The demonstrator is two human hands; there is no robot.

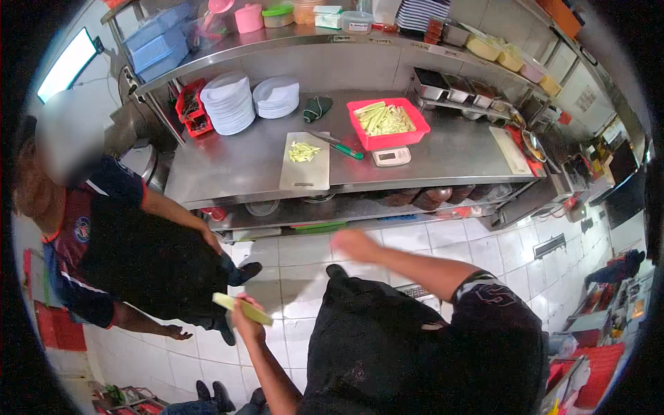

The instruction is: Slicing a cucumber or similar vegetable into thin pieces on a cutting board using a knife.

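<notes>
My left hand (248,322) is closed around a long piece of peeled pale green vegetable (228,302), held over the floor at the lower left. Blurred by motion, my right hand (357,246) is in front of the steel table (228,166); its fingers look curled, but whether it holds anything is unclear. On the table, a white cutting board (306,174) bears a small heap of cut vegetable sticks (304,151). A knife with a green handle (348,151) lies at the board's right. Behind it, a red plastic basin (392,140) holds many similar sticks (384,118).
A white digital scale (391,156) sits before the basin. Stacked plates (227,106) and a dark green cloth (317,108) stand farther back. At left is a co-worker in a black apron (155,270). A loaded shelf (311,36) spans above; another white board (510,150) lies at right.
</notes>
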